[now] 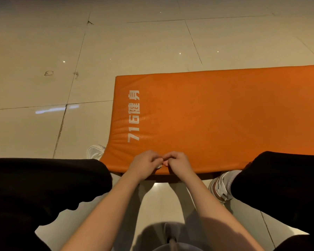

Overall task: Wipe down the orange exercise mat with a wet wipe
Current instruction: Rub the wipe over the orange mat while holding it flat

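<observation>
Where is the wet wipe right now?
In the head view, the wet wipe is a small white bit pinched between the left hand and the right hand, over the near edge of the orange mat.

orange mat (216,115) lying flat, white wipe (159,166) at near edge

The orange mat (216,120) bears white print reading "716健身" near its left end.

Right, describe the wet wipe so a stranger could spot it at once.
Find the orange exercise mat, then its near edge, where the left hand and right hand meet. The wet wipe is the small white scrap pinched between them; the white shoes stand beside the mat.
</observation>
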Demonstrator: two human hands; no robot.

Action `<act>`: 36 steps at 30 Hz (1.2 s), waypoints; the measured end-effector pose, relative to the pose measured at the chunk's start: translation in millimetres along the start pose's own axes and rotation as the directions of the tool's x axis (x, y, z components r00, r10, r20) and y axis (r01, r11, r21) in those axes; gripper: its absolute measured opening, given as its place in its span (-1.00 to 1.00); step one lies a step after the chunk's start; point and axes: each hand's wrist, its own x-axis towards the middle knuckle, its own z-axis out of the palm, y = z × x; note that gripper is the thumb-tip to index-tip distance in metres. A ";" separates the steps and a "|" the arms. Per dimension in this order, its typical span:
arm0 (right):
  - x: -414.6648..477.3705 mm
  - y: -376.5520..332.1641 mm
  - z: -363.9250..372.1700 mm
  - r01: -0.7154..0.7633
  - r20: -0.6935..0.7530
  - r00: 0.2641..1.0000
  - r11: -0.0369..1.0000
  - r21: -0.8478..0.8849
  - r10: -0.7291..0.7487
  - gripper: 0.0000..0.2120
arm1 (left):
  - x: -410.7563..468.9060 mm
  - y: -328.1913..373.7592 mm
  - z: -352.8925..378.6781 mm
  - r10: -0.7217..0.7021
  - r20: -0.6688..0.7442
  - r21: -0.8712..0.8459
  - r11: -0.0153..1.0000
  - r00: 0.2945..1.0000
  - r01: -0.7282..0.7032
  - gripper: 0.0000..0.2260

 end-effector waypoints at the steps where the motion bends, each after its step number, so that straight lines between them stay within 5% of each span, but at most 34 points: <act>1: 0.9 3.8 -2.6 0.010 -0.050 0.999 0.997 -0.081 -0.014 -0.76 | -0.6 2.3 4.6 0.022 0.032 0.088 0.996 0.999 -0.025 -0.71; 4: 0.2 16.9 -10.7 0.083 -0.081 0.989 0.911 -0.403 -0.126 -0.73 | 1.5 -1.0 7.0 0.026 -0.004 0.230 0.973 1.000 -0.025 -0.70; 8: -0.7 23.9 0.3 0.175 -0.018 0.973 0.783 -0.597 -0.231 -0.69 | 4.3 -19.9 -5.0 -0.075 -0.164 0.423 0.895 0.984 0.139 -0.67; 12: 3.7 24.6 5.9 0.175 -0.031 0.970 0.787 -0.592 -0.240 -0.69 | -1.3 -15.2 6.3 -0.055 -0.162 0.503 0.855 0.985 0.130 -0.67; 16: 6.7 28.5 4.3 0.171 -0.013 0.977 0.820 -0.546 -0.213 -0.70 | 1.1 -32.0 -8.8 -0.079 -0.092 0.293 0.951 0.993 0.103 -0.70; 20: 8.1 31.0 6.2 0.152 -0.041 0.979 0.846 -0.511 -0.200 -0.71 | -2.1 -33.1 -9.8 -0.118 -0.127 0.346 0.925 0.985 0.156 -0.74; 25: 9.0 32.1 7.4 0.148 -0.053 0.978 0.855 -0.497 -0.200 -0.71 | -7.5 -10.5 5.4 0.022 -0.019 0.302 0.953 1.000 -0.016 -0.75; 31: 6.9 31.9 6.0 0.143 -0.045 0.983 0.888 -0.438 -0.180 -0.70 | -11.1 -45.6 -11.8 -0.119 -0.216 0.227 0.959 0.969 0.168 -0.82; 36: 8.1 32.2 8.8 0.124 -0.061 0.984 0.888 -0.443 -0.168 -0.70 | 0.9 -13.4 7.7 -0.035 -0.055 0.272 0.961 0.998 0.049 -0.85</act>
